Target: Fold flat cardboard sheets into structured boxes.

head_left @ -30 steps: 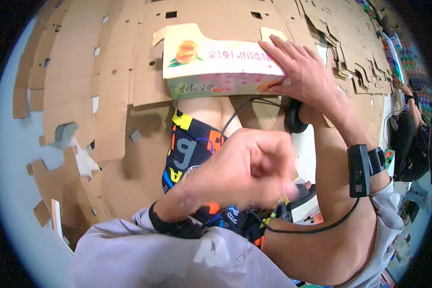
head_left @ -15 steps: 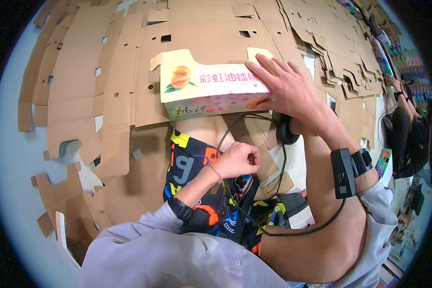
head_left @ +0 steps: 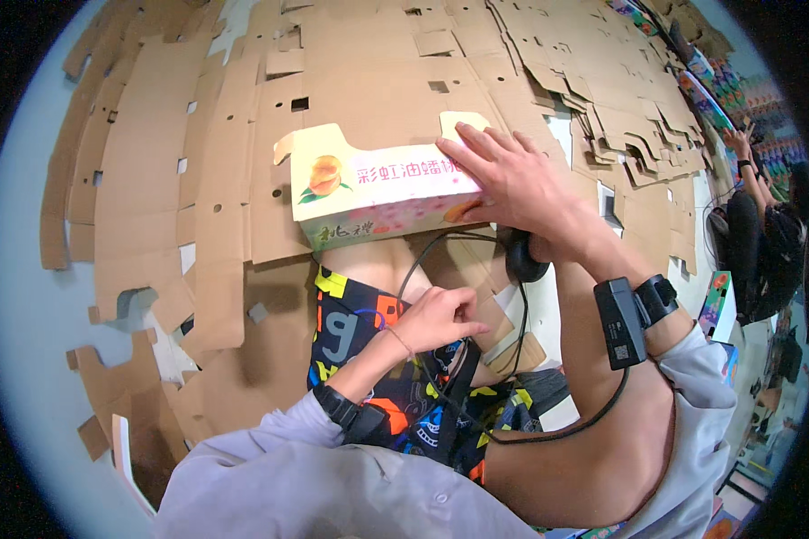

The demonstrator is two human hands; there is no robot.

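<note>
A pale yellow and pink cardboard fruit box with a peach picture lies across the flattened cardboard in front of my legs. Upright flaps stick up along its far edge. My right hand grips the box's right end, fingers spread over the printed top panel and thumb at the near side. Over my lap hovers my left hand, loosely curled, with thumb and forefinger tips apart and nothing visible between them. Part of the box's right end is hidden under my right hand.
Flattened brown cardboard sheets cover the floor. A black cable loops over my lap from a dark rounded device. At the far right sits another person, near a colourful printed box.
The box and my right hand sit slightly lower and further left in the picture, as the whole view has shifted. My left hand's thumb and forefinger have moved apart.
</note>
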